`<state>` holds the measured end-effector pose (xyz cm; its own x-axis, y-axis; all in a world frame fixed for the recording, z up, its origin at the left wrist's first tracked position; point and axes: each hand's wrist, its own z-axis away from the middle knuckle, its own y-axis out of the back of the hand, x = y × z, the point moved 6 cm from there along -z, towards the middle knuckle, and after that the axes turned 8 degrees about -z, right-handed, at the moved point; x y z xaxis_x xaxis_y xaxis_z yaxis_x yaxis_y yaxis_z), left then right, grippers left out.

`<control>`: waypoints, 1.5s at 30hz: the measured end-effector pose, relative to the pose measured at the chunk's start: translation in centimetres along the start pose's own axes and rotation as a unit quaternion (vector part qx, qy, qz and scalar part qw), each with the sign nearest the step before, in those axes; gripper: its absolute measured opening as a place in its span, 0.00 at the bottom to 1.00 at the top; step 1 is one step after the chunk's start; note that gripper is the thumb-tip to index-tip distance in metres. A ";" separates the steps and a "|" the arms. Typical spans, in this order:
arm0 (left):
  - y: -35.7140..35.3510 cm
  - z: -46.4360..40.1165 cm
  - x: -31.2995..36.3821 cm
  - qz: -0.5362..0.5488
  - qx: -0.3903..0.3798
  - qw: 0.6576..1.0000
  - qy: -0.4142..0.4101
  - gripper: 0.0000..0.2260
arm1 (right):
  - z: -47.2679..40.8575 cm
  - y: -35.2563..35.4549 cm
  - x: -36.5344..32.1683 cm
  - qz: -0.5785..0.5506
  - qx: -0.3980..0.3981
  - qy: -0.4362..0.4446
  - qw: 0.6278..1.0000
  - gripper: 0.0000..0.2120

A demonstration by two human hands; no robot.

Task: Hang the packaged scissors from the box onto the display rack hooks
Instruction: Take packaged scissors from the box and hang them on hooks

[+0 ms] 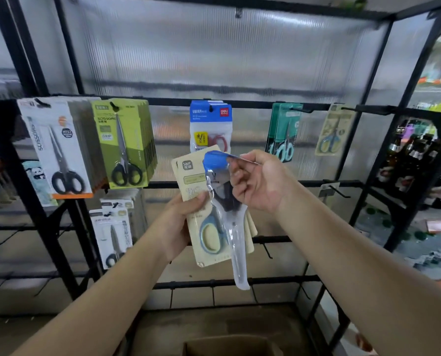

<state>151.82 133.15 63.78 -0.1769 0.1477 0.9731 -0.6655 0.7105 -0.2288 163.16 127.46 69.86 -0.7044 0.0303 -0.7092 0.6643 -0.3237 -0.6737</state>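
Observation:
My left hand [181, 217] grips a small stack of cream scissor cards [204, 201] with blue-handled scissors, held upright in front of the rack. My right hand [258, 183] pinches the blue top of a clear-bagged pair of scissors [236, 250], which hangs down in front of the cream cards. Just above, blue-topped packs of the same kind [210, 124] hang from a hook on the black display rack bar [250, 104]. A cardboard box [229, 344] sits at the bottom edge below my arms.
White [57, 147] and green [123, 140] scissor packs hang at the left, teal [285, 132] and cream [333, 132] ones at the right. More packs [111, 232] hang lower left. A bare hook [339, 191] juts out lower right. Bottles fill a shelf [412, 160] at far right.

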 end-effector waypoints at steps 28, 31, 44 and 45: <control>1.7 0.0 1.6 -0.031 0.083 0.991 -0.100 0.08 | 0.2 -2.1 -2.6 0.541 0.055 0.378 0.749 0.32; 3.2 -0.5 1.7 -0.014 0.121 0.989 -0.088 0.08 | -0.1 -3.5 -3.1 0.594 0.042 0.391 0.701 0.30; 6.1 -1.2 3.5 -0.016 0.156 0.983 -0.091 0.10 | -6.9 -5.8 -7.6 0.515 0.055 0.372 0.770 0.27; 6.2 -1.4 3.5 -0.018 0.159 0.983 -0.091 0.10 | -7.3 -5.9 -7.7 0.507 0.057 0.370 0.777 0.26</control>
<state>148.06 139.00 65.78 -0.2564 -0.0206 0.9663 -0.8614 0.4584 -0.2188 166.52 136.02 77.74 0.5305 0.2260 -0.8170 0.7273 -0.6164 0.3017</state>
